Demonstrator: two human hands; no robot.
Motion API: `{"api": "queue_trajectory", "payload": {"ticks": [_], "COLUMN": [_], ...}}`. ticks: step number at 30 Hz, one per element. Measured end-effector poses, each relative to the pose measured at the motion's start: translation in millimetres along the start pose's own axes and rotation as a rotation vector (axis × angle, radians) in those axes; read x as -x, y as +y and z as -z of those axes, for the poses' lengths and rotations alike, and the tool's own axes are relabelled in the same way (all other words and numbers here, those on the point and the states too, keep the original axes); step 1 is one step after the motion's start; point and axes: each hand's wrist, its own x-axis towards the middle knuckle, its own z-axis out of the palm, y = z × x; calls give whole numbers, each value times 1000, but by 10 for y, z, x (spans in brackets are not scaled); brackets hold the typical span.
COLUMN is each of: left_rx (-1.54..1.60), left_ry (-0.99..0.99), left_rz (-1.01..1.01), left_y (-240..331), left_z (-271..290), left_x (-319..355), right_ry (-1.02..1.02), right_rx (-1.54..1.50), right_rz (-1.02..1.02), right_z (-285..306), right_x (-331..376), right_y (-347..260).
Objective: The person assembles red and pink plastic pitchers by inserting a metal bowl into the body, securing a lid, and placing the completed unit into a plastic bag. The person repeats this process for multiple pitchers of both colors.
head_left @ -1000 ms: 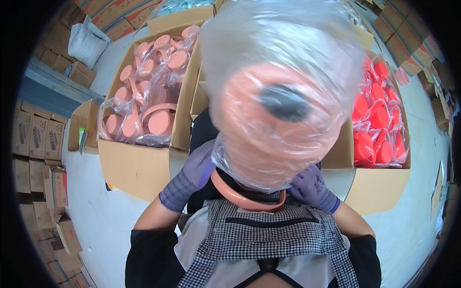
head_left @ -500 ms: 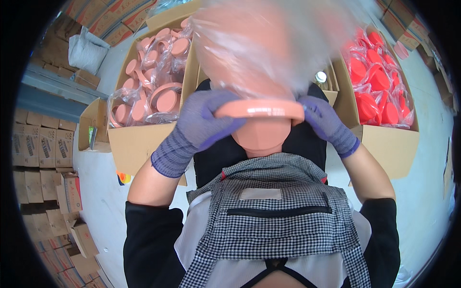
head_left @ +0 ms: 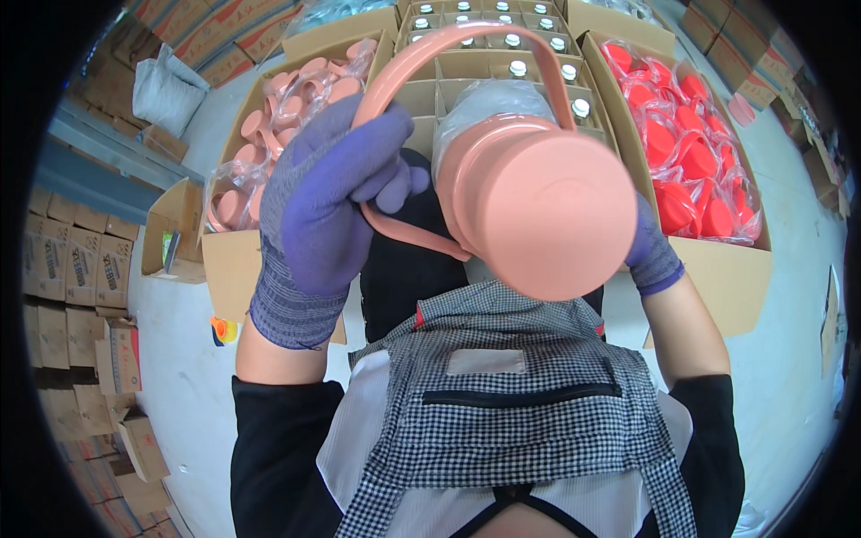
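A pink flask (head_left: 560, 215) points its round, flat end up at me, and clear plastic film (head_left: 489, 97) wraps the part behind it. A large pink loop handle (head_left: 395, 76) arches over the flask, and its lower end lies beside the flask's left side. My left hand (head_left: 336, 179), in a purple-grey knit glove, is closed around the left part of this handle. Against the flask's right side is my right hand (head_left: 644, 240), gloved the same way. Its fingers are hidden behind the flask, so their grip does not show.
An open carton (head_left: 260, 255) of bagged pink handled parts stands at left, one (head_left: 722, 255) of red parts at right. Between them, a divided box (head_left: 426, 94) holds several white-capped bottles (head_left: 517, 69). Stacked brown cartons (head_left: 90, 269) line the left.
The plastic-wrapped flask has tipped so its flat end faces me. My left hand has raised the handle up and left. My right hand has moved behind the flask's right side.
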Motion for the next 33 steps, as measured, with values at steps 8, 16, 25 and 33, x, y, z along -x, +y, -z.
{"api": "queue_trajectory", "payload": {"ticks": [8,16,25,33], "left_rx": [587,339,-967,-853], "left_ry": [-163,-27,-427,-62], "left_rz": [-71,-112,-303,-161], "left_y": [316,-235,85,344], "left_z": [-10,-533,-338,345], "left_x": [-303,-360,-147,-451], "right_ry": [363,-90,184,116], "right_rx": [-945,-1394,359,417], "right_rz": [-394,286,641,557], "right_z": [-207,-345,-92,28], "right_x": [260,-107,-480,-293], "right_y": [-410,-1595,-1608,-1532]}}
